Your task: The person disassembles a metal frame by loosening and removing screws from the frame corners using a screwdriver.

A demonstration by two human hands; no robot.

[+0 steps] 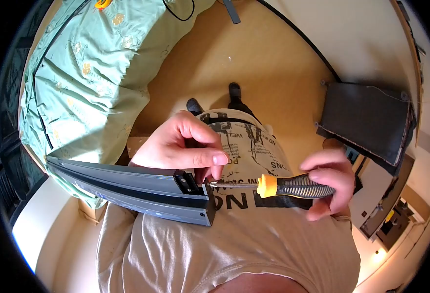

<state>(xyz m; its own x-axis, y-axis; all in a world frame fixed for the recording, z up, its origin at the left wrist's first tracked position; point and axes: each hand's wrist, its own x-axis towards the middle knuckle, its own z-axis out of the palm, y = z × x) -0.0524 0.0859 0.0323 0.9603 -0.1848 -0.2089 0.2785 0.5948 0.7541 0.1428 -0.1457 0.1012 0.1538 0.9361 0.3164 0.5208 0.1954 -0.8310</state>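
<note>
A long dark grey metal profile [122,188] runs from the left to a point in front of my shirt, with a black fitting [187,183] in its near end. My left hand [178,144] is beside that end, its fingers pinched near the screwdriver tip. What sits between the fingertips is hidden or too small to make out. A screwdriver [298,186] with a black and yellow handle lies in my right hand [334,180], whose fingers curl around the handle. Its metal shaft points left, and the tip is at the profile's end.
To the left, a green flowered cloth [97,73] covers a raised surface, with an orange-yellow object [102,4] on it. A dark padded panel [366,122] stands on the right. A grey strip [231,11] lies on the tan floor [195,58] beyond my feet.
</note>
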